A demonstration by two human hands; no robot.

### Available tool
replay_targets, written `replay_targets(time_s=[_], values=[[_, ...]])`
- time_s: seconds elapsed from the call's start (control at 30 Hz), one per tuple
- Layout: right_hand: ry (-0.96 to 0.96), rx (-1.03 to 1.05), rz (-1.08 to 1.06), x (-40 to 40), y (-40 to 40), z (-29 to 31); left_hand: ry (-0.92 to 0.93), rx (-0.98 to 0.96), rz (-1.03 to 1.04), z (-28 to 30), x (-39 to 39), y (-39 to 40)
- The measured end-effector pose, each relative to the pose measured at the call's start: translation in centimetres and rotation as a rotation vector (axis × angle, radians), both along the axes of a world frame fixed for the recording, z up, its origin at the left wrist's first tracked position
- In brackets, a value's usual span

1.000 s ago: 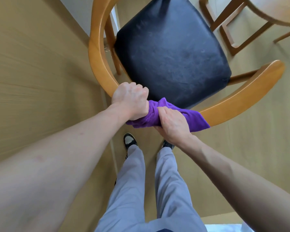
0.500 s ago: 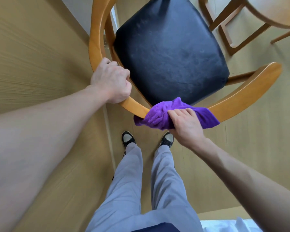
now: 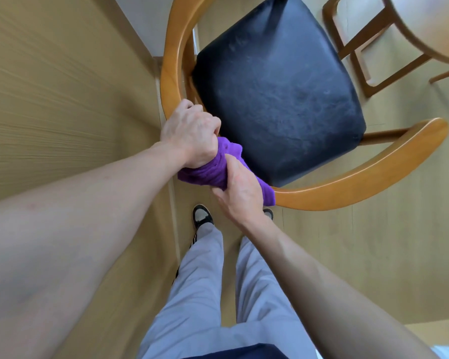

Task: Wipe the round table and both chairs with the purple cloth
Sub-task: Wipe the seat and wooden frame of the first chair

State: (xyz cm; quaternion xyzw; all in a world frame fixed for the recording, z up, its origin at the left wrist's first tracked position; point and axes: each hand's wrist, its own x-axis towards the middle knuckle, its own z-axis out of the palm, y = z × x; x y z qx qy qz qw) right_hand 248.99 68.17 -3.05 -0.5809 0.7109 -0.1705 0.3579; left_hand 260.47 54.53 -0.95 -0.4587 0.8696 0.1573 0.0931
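The purple cloth [image 3: 213, 172] is wrapped over the curved wooden back rail [image 3: 360, 177] of a chair with a black padded seat [image 3: 278, 94], seen from above. My right hand [image 3: 240, 193] grips the cloth around the rail. Directly left of it, my left hand [image 3: 192, 133] is curled round the same rail, its heel touching the cloth's left end. The part of the rail under both hands is hidden. An edge of the round wooden table [image 3: 430, 27] shows at the top right.
Wooden legs [image 3: 358, 50] stand under the table beyond the chair. A tan wood-grain panel [image 3: 49, 86] fills the left side close to the chair. My legs in grey trousers and my shoes [image 3: 201, 216] are just behind the rail on the tan floor.
My right hand has slid the cloth left along the rail until it meets my left hand, which has kept its grip on the rail. Half a second ago the two hands were apart.
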Motion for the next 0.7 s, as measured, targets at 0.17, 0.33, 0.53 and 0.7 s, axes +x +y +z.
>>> replay_targets(time_s=[0.17, 0.33, 0.53, 0.7], values=[[0.229, 0.064, 0.112, -4.9, 2.9, -0.9, 0.001, 0.006, -0.009, 0.0, 0.1, 0.1], [0.28, 0.183, 0.103, -4.7, 1.9, 0.1, 0.002, 0.004, -0.028, -0.1, 0.1, 0.0], [0.088, 0.215, 0.009, -0.4, -1.0, 1.3, 0.083, 0.075, 0.011, -0.1, 0.3, 0.0], [-0.126, 0.227, -0.025, 0.2, -2.0, 2.1, 0.339, 0.095, 0.464, 0.9, 1.2, 0.6]])
